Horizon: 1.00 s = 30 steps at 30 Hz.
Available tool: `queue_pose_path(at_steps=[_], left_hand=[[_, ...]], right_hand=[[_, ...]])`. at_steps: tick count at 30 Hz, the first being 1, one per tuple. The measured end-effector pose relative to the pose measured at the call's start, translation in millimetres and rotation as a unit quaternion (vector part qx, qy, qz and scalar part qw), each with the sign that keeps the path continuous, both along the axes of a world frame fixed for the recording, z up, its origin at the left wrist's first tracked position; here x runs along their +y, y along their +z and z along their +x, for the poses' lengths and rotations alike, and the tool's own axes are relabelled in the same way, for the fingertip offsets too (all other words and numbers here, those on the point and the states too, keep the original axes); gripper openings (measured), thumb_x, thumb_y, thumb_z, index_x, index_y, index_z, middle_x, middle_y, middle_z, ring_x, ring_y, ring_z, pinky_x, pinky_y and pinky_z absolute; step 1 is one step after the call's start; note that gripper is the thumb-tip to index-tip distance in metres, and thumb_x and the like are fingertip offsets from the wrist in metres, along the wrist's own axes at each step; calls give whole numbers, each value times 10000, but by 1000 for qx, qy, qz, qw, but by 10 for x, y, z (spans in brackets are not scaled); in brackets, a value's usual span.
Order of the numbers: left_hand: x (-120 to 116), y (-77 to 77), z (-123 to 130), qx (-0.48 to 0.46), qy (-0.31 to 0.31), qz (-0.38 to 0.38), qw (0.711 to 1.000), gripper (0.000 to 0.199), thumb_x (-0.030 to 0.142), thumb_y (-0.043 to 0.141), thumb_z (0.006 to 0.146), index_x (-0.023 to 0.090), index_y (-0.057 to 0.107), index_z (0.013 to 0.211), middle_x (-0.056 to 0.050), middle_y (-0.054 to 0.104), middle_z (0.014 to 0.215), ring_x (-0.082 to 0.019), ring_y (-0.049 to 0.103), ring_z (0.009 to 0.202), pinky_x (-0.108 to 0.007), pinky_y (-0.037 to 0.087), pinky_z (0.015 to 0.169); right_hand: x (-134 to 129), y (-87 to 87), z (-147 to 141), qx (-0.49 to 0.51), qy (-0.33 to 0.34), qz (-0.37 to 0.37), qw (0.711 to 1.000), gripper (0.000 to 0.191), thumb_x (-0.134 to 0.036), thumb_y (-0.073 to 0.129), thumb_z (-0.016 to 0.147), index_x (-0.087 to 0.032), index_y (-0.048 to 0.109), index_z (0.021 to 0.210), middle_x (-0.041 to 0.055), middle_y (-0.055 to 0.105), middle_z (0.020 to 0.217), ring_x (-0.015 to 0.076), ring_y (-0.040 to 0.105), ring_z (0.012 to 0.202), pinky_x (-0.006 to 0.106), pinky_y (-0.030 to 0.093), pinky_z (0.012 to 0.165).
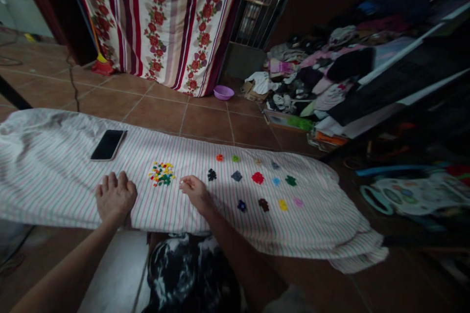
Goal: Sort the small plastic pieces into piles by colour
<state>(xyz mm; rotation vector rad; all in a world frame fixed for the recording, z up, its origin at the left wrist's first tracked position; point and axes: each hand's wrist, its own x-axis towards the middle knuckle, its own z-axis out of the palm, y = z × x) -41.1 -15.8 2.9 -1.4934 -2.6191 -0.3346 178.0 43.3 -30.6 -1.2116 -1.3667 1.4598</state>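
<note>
Left hand (115, 196): laid palm-down on the striped cloth (55, 176), fingers together and pointing away; grip flat and empty, nothing held.
Right hand (195, 190): set down just right of the mixed pile, fingers curled narrow, fingertips (182, 184) pinched low to the cloth; whether a bead is pinched there cannot be told.
Mixed bead pile (162, 173): a small heap of yellow, red, green and white pieces, seen between the two hands, nearer the right one, just apart from its fingertips.
Sorted clusters: small one-colour groups laid out in rows to the right of the right hand, each kept apart; a dark cluster (212, 174) is nearest the hand, a red cluster (257, 178) sits mid-row, a green cluster (291, 181) further right, a yellow cluster (282, 204) in the near row.
Phone (107, 145): lying flat, screen dark, beyond the left hand and well apart from the beads.
Cloth edges: the near edge runs just below both wrists; the right end droops and folds toward the floor.
Open room: bare cloth is seen left of the left hand and right of the clusters.
Floor (205, 117): brown tiles beyond the far edge, a purple bowl (223, 92) by the floral curtain (165, 19).
Clothes heap (323, 78): piled at far right.
</note>
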Motion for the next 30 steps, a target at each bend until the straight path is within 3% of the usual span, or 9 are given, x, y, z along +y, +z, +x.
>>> queue_pose_path(at_steps=[9,19,23,30], left_hand=[[-23,58,21,-22,-14,11,1000,486,272,275,909,87,514,1290,-252,495,1362,-376,380,1345,-527,313,1071],[-22,94,21,-20,-16,-3,1000,453,279,303,892,109,539,1239,-237,533,1312,-365,406,1323,-532,339,1048],[-28,102,10,-21,-23,-13,999,471,300,260,896,156,512,1267,-230,528,1317,-357,391,1334,-547,340,1032],[-21,141,35,16,-6,-57,998,542,347,141,901,150,527,1226,-182,522,1301,-319,407,1308,-466,346,1033]], right_hand=[[6,132,415,-17,-66,42,997,184,-263,625,662,-213,634,839,10,679,768,172,646,731,296,509,684],[-5,216,1238,-92,-149,75,982,260,-326,616,676,-212,693,896,35,723,831,203,681,784,319,536,720],[16,220,1531,-88,-188,85,975,301,-392,623,678,-203,685,903,53,729,859,204,682,790,318,537,713],[41,179,1969,-95,-268,73,956,318,-410,643,642,-197,674,876,48,710,798,199,666,733,303,517,653]])
